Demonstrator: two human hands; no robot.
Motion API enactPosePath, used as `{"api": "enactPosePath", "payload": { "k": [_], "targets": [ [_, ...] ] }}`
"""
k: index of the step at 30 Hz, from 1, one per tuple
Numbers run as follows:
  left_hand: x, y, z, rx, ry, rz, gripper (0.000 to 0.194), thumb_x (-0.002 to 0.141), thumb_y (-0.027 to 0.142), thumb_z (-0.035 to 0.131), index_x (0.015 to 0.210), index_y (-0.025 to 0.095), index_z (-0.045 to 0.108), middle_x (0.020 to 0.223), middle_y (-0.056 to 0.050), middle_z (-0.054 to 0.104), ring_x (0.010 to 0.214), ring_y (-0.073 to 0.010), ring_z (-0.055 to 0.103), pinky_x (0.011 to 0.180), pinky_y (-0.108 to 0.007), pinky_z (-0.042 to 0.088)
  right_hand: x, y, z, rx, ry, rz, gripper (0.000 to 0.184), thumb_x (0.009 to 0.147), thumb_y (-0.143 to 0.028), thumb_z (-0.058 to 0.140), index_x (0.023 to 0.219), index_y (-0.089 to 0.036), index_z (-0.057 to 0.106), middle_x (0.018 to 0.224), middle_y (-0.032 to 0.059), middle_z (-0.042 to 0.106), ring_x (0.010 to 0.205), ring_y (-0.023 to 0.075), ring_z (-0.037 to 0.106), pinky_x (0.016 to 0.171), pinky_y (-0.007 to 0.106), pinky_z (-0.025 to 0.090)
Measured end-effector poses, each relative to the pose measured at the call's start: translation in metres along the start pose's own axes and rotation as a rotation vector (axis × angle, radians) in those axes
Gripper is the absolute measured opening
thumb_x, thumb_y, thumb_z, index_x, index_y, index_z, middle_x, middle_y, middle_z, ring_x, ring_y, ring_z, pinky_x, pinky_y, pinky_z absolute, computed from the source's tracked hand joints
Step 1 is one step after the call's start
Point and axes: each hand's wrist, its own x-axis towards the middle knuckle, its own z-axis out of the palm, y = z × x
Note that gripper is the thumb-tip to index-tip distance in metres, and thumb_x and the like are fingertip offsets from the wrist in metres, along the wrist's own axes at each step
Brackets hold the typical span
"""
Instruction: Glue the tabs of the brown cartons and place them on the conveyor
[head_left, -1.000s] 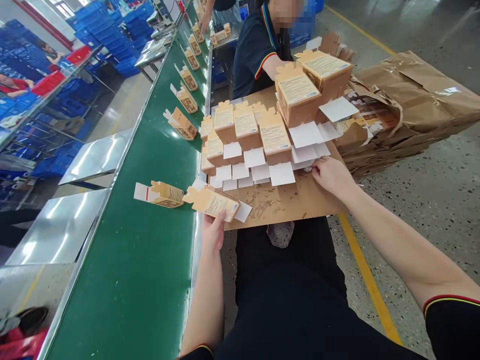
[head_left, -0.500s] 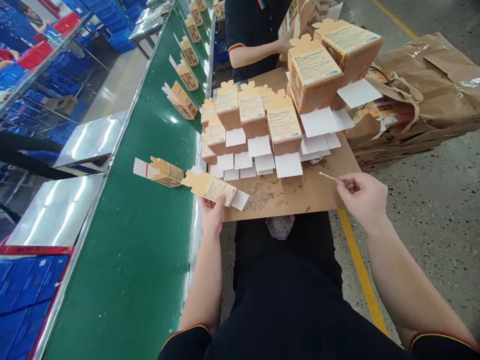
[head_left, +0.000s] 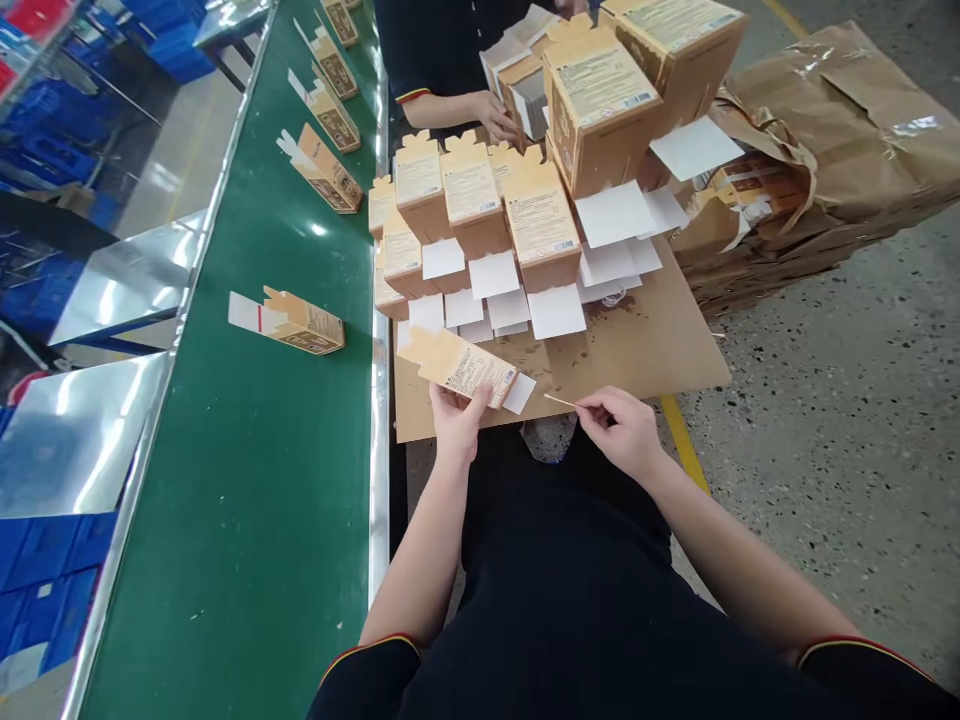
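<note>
My left hand (head_left: 458, 420) is closed round a small brown carton (head_left: 466, 368) with printed text, tilted so its scalloped flap points up-left and a white flap sticks out at the lower right. Between thumb and fingers, my right hand (head_left: 619, 428) pinches a thin cotton swab (head_left: 559, 400), its tip pointing left toward that white flap but apart from it. Just beyond the held carton, several similar cartons (head_left: 541, 218) stand stacked on a brown cardboard sheet (head_left: 637, 365), their white flaps facing me.
To the left runs a green conveyor belt (head_left: 247, 480) with a metal edge, carrying a row of open cartons (head_left: 311, 322). A co-worker's hand (head_left: 499, 118) holds cartons behind the stack. Brown paper-wrapped bundles (head_left: 847, 130) lie at the right.
My left hand has brought the carton right, away from the belt and nearer my body. My right hand with the swab has moved left toward it. The co-worker's cartons have come lower.
</note>
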Motion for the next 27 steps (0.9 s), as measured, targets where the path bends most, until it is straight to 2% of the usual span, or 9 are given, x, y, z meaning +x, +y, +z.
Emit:
{"api": "enactPosePath", "payload": {
  "k": [3, 7, 12, 16, 19, 22, 27],
  "targets": [
    [-0.001, -0.007, 0.010, 0.006, 0.026, 0.039, 0.093, 0.066, 0.058, 0.116, 0.139, 0.027, 0.067, 0.144, -0.017, 0.079, 0.146, -0.0376, 0.075, 0.125, -0.055, 0.062, 0.002, 0.008, 0.014, -0.003, -0.024, -0.064, 0.019, 0.107, -0.015, 0.070, 0.092, -0.025, 0.076, 0.079, 0.0009, 0.072, 0.066, 0.0159, 0.066, 0.063, 0.028, 0.058],
    [0.001, -0.011, 0.014, 0.028, 0.049, 0.096, 0.090, 0.065, 0.059, 0.116, 0.133, 0.027, 0.066, 0.142, -0.014, 0.079, 0.144, -0.0350, 0.076, 0.128, -0.053, 0.059, 0.003, 0.016, 0.024, -0.048, -0.075, -0.102, 0.021, 0.108, -0.013, 0.066, 0.092, -0.025, 0.073, 0.082, 0.0015, 0.071, 0.066, 0.0161, 0.064, 0.064, 0.029, 0.057],
    [0.002, -0.013, 0.010, 0.061, 0.043, 0.117, 0.091, 0.067, 0.060, 0.114, 0.137, 0.028, 0.066, 0.144, -0.014, 0.078, 0.141, -0.0337, 0.077, 0.127, -0.051, 0.060, 0.002, 0.021, 0.027, -0.067, -0.171, -0.181, 0.022, 0.111, -0.013, 0.062, 0.093, -0.024, 0.071, 0.084, 0.0025, 0.071, 0.069, 0.0169, 0.065, 0.066, 0.030, 0.055],
    [0.002, -0.014, 0.007, 0.105, 0.019, 0.108, 0.095, 0.068, 0.060, 0.114, 0.142, 0.029, 0.063, 0.149, -0.015, 0.076, 0.141, -0.0339, 0.078, 0.125, -0.051, 0.062, 0.004, 0.026, 0.027, -0.089, -0.197, -0.154, 0.023, 0.112, -0.015, 0.061, 0.093, -0.024, 0.072, 0.085, 0.0037, 0.071, 0.073, 0.0184, 0.066, 0.069, 0.031, 0.057],
    [-0.001, -0.016, 0.009, 0.144, 0.014, 0.145, 0.098, 0.069, 0.062, 0.112, 0.144, 0.028, 0.058, 0.150, -0.017, 0.074, 0.143, -0.0353, 0.076, 0.123, -0.052, 0.063, 0.007, 0.029, 0.027, -0.097, -0.143, -0.072, 0.023, 0.111, -0.018, 0.062, 0.092, -0.025, 0.074, 0.084, 0.0038, 0.071, 0.072, 0.0186, 0.066, 0.070, 0.031, 0.059],
    [-0.007, -0.020, 0.014, 0.238, 0.034, 0.221, 0.097, 0.070, 0.061, 0.111, 0.141, 0.027, 0.055, 0.148, -0.018, 0.073, 0.145, -0.0366, 0.074, 0.122, -0.052, 0.063, 0.008, 0.029, 0.024, -0.060, -0.023, 0.012, 0.020, 0.110, -0.023, 0.067, 0.093, -0.025, 0.076, 0.084, 0.0035, 0.073, 0.071, 0.0186, 0.067, 0.069, 0.032, 0.061],
    [-0.019, -0.024, 0.022, 0.473, 0.102, 0.298, 0.090, 0.070, 0.045, 0.109, 0.135, 0.027, 0.050, 0.140, -0.017, 0.073, 0.141, -0.0375, 0.076, 0.116, -0.052, 0.066, 0.003, 0.032, 0.014, -0.058, 0.136, 0.119, 0.016, 0.105, -0.027, 0.071, 0.091, -0.026, 0.079, 0.081, 0.0036, 0.075, 0.068, 0.0189, 0.068, 0.065, 0.032, 0.062]
  ]
}}
